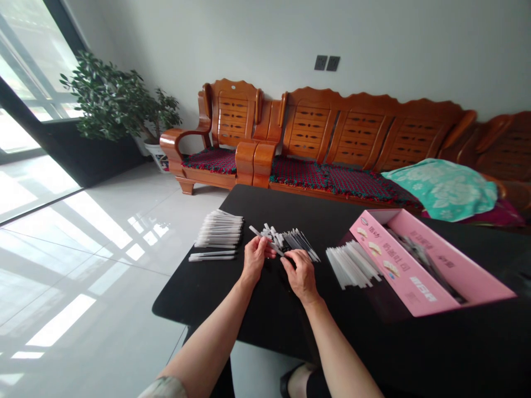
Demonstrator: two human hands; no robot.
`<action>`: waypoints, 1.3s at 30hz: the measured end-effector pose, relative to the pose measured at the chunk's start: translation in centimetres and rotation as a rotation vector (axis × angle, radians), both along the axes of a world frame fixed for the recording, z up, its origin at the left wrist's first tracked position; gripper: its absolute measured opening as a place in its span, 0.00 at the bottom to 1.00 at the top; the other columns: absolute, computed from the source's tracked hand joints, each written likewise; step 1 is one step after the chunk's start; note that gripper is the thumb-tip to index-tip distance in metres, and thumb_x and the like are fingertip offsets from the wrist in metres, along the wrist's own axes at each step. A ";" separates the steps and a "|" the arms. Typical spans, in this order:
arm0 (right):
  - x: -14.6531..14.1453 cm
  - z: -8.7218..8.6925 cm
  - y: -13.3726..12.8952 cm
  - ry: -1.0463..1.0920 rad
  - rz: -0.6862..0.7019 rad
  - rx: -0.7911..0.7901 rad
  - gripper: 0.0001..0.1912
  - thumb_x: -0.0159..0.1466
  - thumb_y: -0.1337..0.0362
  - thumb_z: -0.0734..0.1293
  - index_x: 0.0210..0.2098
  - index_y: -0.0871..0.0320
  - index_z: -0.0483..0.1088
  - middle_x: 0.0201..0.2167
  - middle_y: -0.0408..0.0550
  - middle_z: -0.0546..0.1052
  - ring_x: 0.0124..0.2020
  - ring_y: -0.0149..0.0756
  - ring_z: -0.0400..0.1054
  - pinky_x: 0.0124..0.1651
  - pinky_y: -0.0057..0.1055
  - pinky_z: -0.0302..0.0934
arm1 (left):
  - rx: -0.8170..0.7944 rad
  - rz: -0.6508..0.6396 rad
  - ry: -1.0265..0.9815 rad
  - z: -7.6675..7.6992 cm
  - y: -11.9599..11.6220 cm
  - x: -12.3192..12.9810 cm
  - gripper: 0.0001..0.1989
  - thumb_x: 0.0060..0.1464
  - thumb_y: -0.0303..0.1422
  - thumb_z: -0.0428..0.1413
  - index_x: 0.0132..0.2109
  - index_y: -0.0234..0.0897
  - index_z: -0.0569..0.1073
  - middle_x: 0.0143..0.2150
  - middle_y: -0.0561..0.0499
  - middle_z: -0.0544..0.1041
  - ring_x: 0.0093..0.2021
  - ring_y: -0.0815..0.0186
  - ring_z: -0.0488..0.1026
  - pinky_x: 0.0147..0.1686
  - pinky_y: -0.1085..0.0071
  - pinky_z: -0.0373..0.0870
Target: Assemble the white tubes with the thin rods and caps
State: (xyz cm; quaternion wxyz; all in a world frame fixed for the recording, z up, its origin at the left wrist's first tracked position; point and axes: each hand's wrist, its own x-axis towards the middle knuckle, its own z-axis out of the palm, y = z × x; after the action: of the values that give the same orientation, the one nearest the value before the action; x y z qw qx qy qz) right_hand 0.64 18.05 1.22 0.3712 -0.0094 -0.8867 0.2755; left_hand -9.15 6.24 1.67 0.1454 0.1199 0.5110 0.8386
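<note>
Left hand (255, 257) pinches a white stick (256, 232) over the loose pile (296, 243) on the worktop (257, 204); right hand (301, 275) curls at the pile, hold unclear. A slip could scatter the pile.

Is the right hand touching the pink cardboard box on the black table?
Apart. The head view shows white sticks on the black table between the right hand and the pink cardboard box.

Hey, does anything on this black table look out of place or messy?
Yes: two white sticks lie loose just below the neat stack, and the jumbled pile near the left hand has pieces crossing at odd angles instead of lining up.
</note>
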 end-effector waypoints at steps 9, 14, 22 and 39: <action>0.0 -0.1 0.0 -0.013 -0.004 -0.015 0.06 0.65 0.63 0.64 0.39 0.58 0.70 0.36 0.51 0.74 0.42 0.41 0.66 0.47 0.39 0.63 | -0.008 0.004 0.008 -0.1 0.0 -0.1 0.22 0.51 0.49 0.60 0.36 0.30 0.72 0.22 0.50 0.75 0.21 0.69 0.73 0.23 0.75 0.71; -0.1 -0.1 0.1 0.009 0.025 0.003 0.06 0.67 0.67 0.61 0.35 0.58 0.70 0.34 0.50 0.74 0.41 0.40 0.67 0.47 0.39 0.63 | -0.016 0.000 0.011 -0.2 0.0 0.0 0.22 0.51 0.49 0.60 0.36 0.30 0.72 0.23 0.50 0.75 0.21 0.68 0.73 0.22 0.74 0.72; 0.1 -0.1 0.4 0.025 -0.042 -0.012 0.02 0.63 0.67 0.65 0.33 0.57 0.69 0.33 0.49 0.74 0.39 0.40 0.67 0.46 0.38 0.63 | -0.013 0.050 -0.004 -0.2 -0.1 -0.3 0.22 0.52 0.49 0.59 0.37 0.31 0.72 0.21 0.50 0.75 0.20 0.69 0.72 0.22 0.74 0.71; -0.4 -0.9 0.9 0.053 -0.152 0.105 0.09 0.66 0.65 0.62 0.40 0.59 0.74 0.40 0.52 0.76 0.47 0.42 0.65 0.54 0.43 0.61 | -0.013 0.108 -0.005 -0.4 -0.1 -0.5 0.21 0.52 0.48 0.59 0.37 0.31 0.72 0.21 0.52 0.75 0.21 0.68 0.73 0.23 0.74 0.72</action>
State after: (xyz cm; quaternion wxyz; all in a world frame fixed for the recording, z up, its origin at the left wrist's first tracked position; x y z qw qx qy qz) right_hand 0.24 18.92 0.34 0.4146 -0.0497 -0.8865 0.1997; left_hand -9.63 6.15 1.23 0.1022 0.0891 0.5220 0.8421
